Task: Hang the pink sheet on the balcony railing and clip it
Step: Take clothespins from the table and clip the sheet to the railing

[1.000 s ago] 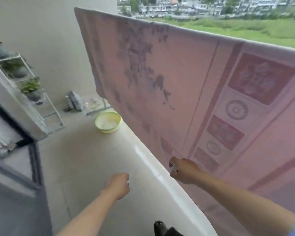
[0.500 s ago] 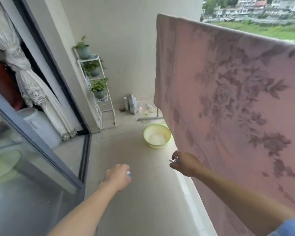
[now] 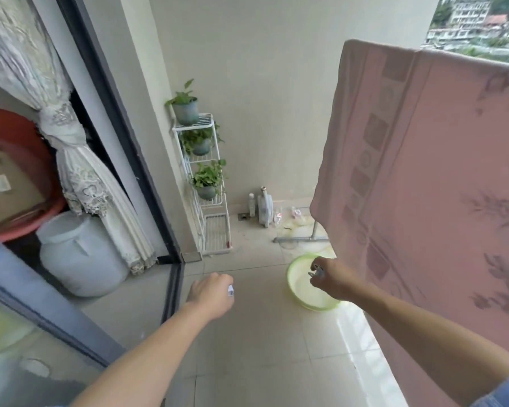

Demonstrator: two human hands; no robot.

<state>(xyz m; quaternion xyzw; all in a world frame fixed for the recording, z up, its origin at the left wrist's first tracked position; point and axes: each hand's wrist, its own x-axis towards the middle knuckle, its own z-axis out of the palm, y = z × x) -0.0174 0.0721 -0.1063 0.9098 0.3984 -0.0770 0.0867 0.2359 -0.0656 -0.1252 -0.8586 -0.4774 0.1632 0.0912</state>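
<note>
**Sheet Slides to the Right as the View Swings Left**

The pink sheet (image 3: 423,171) hangs draped over the balcony rail on the right, its top edge folded over and its flowered face dropping down past the bottom of the picture. A second ago it filled nearly the whole view. Now it takes up only the right third, and its left border of small squares shows.

The left hand (image 3: 210,296) is held out over the tiled floor (image 3: 256,348) with its fingers curled into a fist round a small white piece (image 3: 230,290); what that piece is cannot be told. The right hand (image 3: 334,279) is also curled and pinches a small metal clip (image 3: 316,273). Both hands keep the same hold as before. The right hand lay against the sheet's lower part a second ago; it now shows in front of the green basin (image 3: 306,298), just beside the sheet's edge.

The swing has brought new things in on the left: a dark sliding door frame (image 3: 124,136), a tied lace curtain (image 3: 80,160), a white barrel (image 3: 80,254) and a red tub (image 3: 18,171). The white plant rack (image 3: 209,186), with its three pots, now stands near the middle against the wall, with bottles (image 3: 263,210) on the floor to its right
</note>
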